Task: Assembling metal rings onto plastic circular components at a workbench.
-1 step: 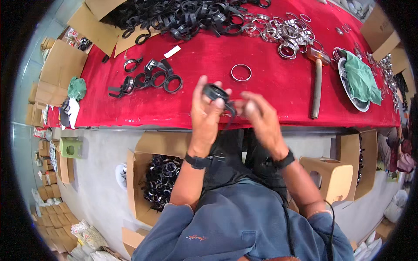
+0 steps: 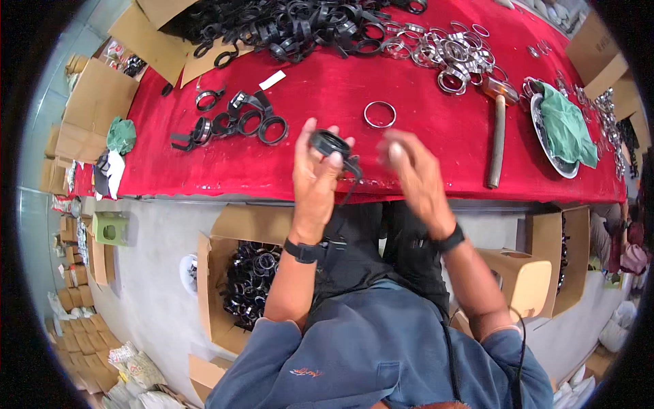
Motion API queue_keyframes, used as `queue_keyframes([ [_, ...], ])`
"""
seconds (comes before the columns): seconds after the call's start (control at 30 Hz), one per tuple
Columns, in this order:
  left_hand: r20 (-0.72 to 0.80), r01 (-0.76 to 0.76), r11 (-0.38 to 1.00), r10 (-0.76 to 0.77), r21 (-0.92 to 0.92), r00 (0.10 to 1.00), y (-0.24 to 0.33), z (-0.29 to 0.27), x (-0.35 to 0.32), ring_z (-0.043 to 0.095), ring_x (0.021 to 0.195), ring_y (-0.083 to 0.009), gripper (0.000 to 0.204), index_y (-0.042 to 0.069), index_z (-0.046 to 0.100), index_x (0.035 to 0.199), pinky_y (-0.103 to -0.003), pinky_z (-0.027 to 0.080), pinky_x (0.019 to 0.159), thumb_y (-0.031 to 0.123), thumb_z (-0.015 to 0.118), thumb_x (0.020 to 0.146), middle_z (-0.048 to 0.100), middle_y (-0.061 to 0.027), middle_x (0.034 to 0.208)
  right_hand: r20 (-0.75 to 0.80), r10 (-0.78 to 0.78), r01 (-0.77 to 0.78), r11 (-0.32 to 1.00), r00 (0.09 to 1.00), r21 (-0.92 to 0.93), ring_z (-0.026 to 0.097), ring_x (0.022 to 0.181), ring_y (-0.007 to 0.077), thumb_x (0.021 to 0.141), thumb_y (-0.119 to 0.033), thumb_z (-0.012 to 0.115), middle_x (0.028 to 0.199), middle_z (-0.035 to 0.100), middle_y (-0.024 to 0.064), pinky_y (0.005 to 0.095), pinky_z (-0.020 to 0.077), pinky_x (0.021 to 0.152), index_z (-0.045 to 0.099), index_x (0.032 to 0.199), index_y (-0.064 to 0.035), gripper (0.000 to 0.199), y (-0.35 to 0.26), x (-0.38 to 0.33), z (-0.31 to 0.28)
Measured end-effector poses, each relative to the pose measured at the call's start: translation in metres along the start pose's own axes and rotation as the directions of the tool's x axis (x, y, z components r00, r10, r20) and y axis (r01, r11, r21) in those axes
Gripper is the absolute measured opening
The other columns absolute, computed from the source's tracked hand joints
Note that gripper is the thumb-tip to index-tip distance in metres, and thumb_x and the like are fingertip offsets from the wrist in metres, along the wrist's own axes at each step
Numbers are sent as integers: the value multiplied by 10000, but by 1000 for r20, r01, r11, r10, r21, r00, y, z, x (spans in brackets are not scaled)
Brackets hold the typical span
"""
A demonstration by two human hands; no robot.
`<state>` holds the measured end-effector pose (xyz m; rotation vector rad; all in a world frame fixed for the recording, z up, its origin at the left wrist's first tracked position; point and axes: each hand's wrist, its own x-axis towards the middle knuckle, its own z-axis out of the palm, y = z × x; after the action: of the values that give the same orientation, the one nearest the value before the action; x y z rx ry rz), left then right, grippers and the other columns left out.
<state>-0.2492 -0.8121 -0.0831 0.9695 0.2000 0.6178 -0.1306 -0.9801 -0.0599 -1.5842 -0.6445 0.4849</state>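
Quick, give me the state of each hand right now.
Left hand: closed on a black ring clamp, held over the table's near edge.
Right hand: motion-blurred, fingers curled; whether it holds anything cannot be told.

Right hand motion-blurred — fingers smeared, whatever it pinches can't be told. Black ring part partly covered by left hand fingers. Heap of black rings cut off by the top edge. Plate mostly hidden under green cloth. Surface far right corner lost in fisheye rim — metal rings there too small to separate.
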Motion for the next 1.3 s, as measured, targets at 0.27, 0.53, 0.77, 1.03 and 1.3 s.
queue_keyframes([
  [0.27, 71, 27, 998, -31, 50, 997, 20, -13, -21, 600, 1394, -389, 726, 78, 393, 1584, -518, 573, 1102, 8, 768, 967, 515, -186, 1556, 359, -122, 378, 347, 925, -858, 667, 1219, 367, 810, -336, 896, 1344, 685, 235, 497, 502, 1099, 624, 1451, -80, 742, 54, 129, -31],
  [0.53, 102, 50, 998, -54, 46, 993, 53, -6, -36, 604, 1375, -442, 761, 67, 292, 1661, -510, 565, 1083, 259, 702, 1049, 487, -284, 1585, 384, 8, -245, 783, 923, 572, 649, 1317, 375, 1018, -426, 729, 1424, 650, 261, 496, 592, 1003, 391, 1644, -117, 775, -15, 49, -46],
  [0.77, 253, 24, 996, -46, 89, 966, 71, 33, -39, 696, 1247, -408, 878, 103, 238, 1673, -436, 653, 926, 329, 760, 1005, 473, -308, 1592, 385, -415, -284, 284, 824, 916, 443, 1504, 517, 1018, -446, 703, 1637, 343, 412, 520, 574, 1077, 273, 1700, -189, 845, -19, -13, -47],
  [1.03, 379, -20, 976, -64, 216, 923, 68, 40, -51, 654, 1309, -428, 908, 77, 258, 1676, -487, 617, 1019, 315, 790, 979, 421, -323, 1617, 302, -508, -73, 421, 807, 904, 363, 1555, 522, 939, -221, 762, 1673, 334, 362, 623, 394, 1235, 409, 1649, -201, 794, -19, -36, -55],
  [1.3, 402, 94, 991, -126, 98, 907, 62, 49, -55, 641, 1326, -438, 950, 51, 212, 1687, -513, 604, 1038, 288, 795, 975, 413, -336, 1610, 361, -439, -18, 614, 823, 789, 353, 1535, 577, 959, -230, 786, 1681, 274, 391, 585, 514, 1149, 298, 1703, -223, 891, -30, -51, -64],
])
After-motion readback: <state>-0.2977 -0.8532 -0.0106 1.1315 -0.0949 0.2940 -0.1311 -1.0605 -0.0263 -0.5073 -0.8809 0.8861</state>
